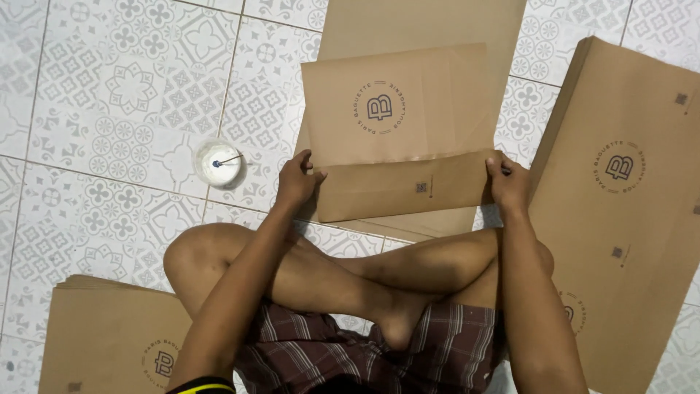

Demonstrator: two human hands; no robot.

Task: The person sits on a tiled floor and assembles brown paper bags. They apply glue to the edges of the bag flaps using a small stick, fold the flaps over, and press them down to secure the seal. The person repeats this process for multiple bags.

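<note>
Left hand [295, 179] and right hand [508, 182] pinch brown paper sheet [397, 131] — fingertips hidden underneath.

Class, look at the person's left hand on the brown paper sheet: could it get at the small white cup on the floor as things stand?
Probably yes. The small white cup sits on bare floor tiles just left of the left hand, with nothing lying between them; the hand would first have to leave the brown paper sheet.

left hand [295, 181] pinching, right hand [508, 182] pinching, arms outstretched

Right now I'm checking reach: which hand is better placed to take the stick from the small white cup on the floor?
Left. The left hand lies beside the small white cup; the right hand pinches the brown paper sheet's far edge.
</note>
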